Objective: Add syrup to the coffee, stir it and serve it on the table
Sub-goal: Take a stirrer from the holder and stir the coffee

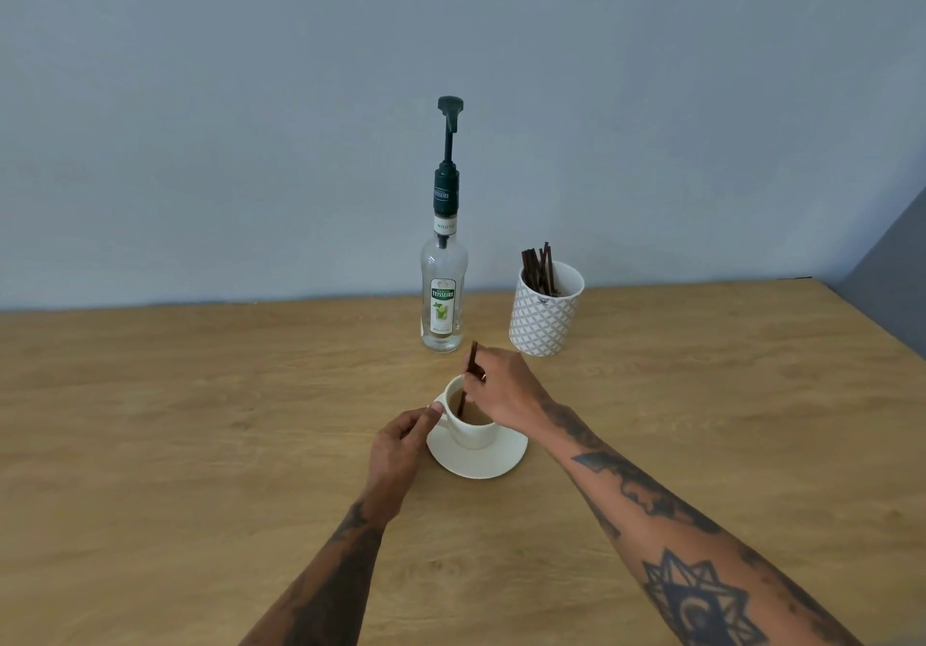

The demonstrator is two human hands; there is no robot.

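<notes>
Apparently you were at the stirring: your right hand (501, 390) pinched the stirrer (467, 385) in the cup (468, 432), your left hand (401, 442) curled against the cup; serving remained.

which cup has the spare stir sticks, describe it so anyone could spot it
On the wooden table, look to the back edge by the wall, just right of the tall syrup bottle. The patterned cup there has no saucer, and dark sticks poke out of it.
</notes>
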